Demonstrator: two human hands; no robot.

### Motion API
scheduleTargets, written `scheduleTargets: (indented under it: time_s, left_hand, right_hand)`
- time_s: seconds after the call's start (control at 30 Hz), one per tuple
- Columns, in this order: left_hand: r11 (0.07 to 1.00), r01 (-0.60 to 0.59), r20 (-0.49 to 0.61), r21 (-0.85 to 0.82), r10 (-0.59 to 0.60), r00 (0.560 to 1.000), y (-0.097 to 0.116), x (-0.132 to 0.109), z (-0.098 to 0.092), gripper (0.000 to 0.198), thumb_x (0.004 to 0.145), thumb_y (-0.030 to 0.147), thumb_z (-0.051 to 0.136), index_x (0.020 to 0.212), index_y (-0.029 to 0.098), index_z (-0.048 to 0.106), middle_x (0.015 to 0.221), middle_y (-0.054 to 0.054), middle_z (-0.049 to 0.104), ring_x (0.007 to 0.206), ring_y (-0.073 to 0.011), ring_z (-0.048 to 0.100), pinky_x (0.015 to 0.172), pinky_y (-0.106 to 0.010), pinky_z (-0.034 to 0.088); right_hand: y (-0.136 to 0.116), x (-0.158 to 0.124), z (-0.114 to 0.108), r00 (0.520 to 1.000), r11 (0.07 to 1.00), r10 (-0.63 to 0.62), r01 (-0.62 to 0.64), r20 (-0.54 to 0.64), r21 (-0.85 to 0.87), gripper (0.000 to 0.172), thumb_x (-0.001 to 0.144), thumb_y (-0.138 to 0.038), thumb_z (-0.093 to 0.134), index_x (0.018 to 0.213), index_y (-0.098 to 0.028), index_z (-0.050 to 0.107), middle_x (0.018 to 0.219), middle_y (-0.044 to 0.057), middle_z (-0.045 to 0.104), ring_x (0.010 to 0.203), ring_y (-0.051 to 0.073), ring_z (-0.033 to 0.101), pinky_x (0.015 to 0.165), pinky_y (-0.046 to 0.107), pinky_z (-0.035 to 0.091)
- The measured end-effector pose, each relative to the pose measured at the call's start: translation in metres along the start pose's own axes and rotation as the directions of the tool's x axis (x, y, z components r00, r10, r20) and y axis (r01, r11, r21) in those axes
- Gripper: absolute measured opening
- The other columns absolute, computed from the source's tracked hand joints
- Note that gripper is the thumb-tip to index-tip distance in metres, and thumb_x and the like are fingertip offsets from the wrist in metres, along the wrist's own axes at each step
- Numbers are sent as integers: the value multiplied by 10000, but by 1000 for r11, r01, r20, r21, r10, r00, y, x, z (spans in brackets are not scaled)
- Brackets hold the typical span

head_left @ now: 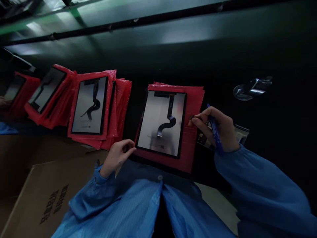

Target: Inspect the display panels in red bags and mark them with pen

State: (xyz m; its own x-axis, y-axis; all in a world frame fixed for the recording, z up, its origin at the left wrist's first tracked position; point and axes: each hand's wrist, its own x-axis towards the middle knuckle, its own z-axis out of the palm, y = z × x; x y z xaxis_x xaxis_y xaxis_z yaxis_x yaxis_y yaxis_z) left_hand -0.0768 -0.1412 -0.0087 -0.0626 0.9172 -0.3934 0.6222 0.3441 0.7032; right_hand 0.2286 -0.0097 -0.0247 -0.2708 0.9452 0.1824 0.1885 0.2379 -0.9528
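Right hand fingers clamped on blue pen, beside display panel on red wrap; left hand at panel's near-left corner, can't tell if fingers pinch.

Co-worker's hand, seemingly, blurred, cut by left edge. Fine print on panel unreadably small. Carton cut below.

Electronics workshop: display panels with flex cables, red packing sleeves line dark tabletop; person wears blue smock; printed cardboard carton nearby.
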Motion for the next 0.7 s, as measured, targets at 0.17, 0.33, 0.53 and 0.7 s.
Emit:
scheduleTargets:
  time_s: [0.17, 0.33, 0.53, 0.7]
  left_hand:
    - [1000, -31, 27, -2, 31, 999, -1, -19, -25, 161, 833, 346, 671, 818, 186, 672, 866, -38, 663, 758, -166, 573, 689, -263, 433]
    - [873, 145, -3, -466, -165, 986, -16, -25, -20, 234, 691, 410, 660, 672, 206, 547, 687, -10, 579, 700, -186, 586, 638, -280, 471]
    - [729, 202, 40, -655, -233, 972, 9, 8, 2, 455, 786, 561, 643, 1055, 196, 674, 1021, -75, 751, 1045, -268, 689, 943, -391, 549]
    - [895, -28, -104, -445, -20, 994, 36, 11, -10, 542, 774, 472, 749, 1230, 193, 666, 1275, -88, 711, 1229, -289, 634, 1042, -382, 520]
  right_hand:
    - [1, 1, 0, 1000, 999, -14, 15, -16, 35, 415, 876, -422, 756, 703, -229, 432, 691, 3, 619, 709, 173, 710, 648, 280, 531]
    - [1, 0, -1, 999, 999, 18, -19, -40, -31, 416, 857, -455, 757, 703, -231, 443, 679, -2, 619, 689, 186, 700, 600, 291, 520]
    - [5, -1, -3, 999, 997, 15, -18, -39, -77, 410, 858, -506, 730, 700, -245, 456, 675, 6, 644, 606, 194, 664, 501, 294, 482]
    - [3, 2, -4, 997, 990, -35, 26, -65, -136, 453, 809, -546, 771, 648, -248, 471, 637, 22, 647, 565, 200, 656, 468, 288, 476]
